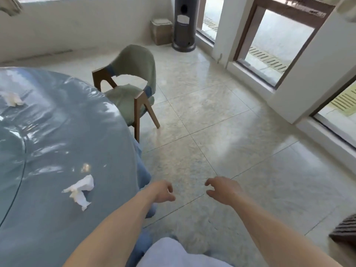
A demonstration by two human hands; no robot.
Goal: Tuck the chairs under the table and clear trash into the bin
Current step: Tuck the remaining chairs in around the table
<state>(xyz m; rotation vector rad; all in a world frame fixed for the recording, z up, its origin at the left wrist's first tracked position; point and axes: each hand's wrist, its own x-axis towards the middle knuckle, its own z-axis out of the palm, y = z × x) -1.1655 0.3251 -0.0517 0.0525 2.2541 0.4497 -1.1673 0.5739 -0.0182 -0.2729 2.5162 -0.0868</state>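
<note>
A round table (57,132) under a shiny blue-grey cover fills the left. Two crumpled white tissues lie on it: one (81,190) near my edge, another (12,99) at the far left. A green-cushioned wooden chair (133,87) stands at the table's far right edge, its seat partly under the tabletop. My left hand (163,191) hovers over the floor just right of the table edge, fingers loosely curled, holding nothing. My right hand (223,189) hangs beside it, fingers apart and empty.
A tall dark cylindrical bin (185,24) stands at the back by the glass doors (269,47), with a small woven basket (160,31) to its left. Pale floor tiles (221,122) stretch between the table and the doors. A dark ribbed object (346,232) shows at the right edge.
</note>
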